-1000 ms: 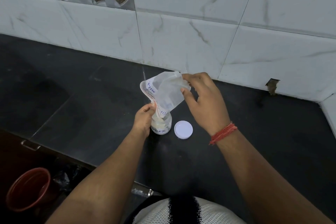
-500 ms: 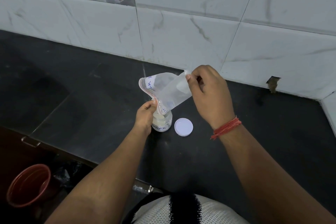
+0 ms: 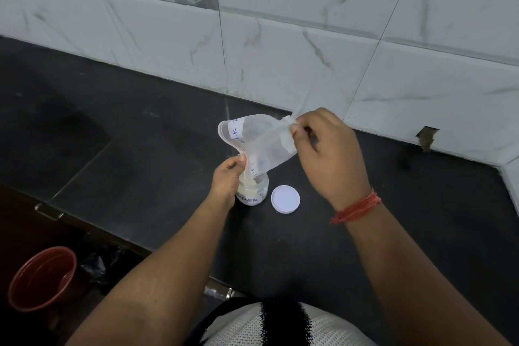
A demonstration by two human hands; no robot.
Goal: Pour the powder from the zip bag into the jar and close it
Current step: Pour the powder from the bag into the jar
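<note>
Here the zip bag hangs tipped over the jar, its mouth end pointing down into the jar's opening and its closed bottom end raised up and to the right. The left hand is closed in a pinch on the bag's red-striped zip edge just above the jar's mouth, its knuckles beside the jar's left side. The right hand pinches the upper corner of the bag between thumb and fingertips and holds it aloft. The bag looks nearly drained, though its cloudy plastic makes it hard to say whether any powder is left inside; pale powder lies in the lower part of the jar. The jar stands upright on the dark tabletop, uncapped, with a handwritten label on its side. The white lid lies flat on the tabletop just to the right of the jar, not touching it. A red thread band circles the right wrist. A red bucket sits low at the left, below the tabletop's edge.
</note>
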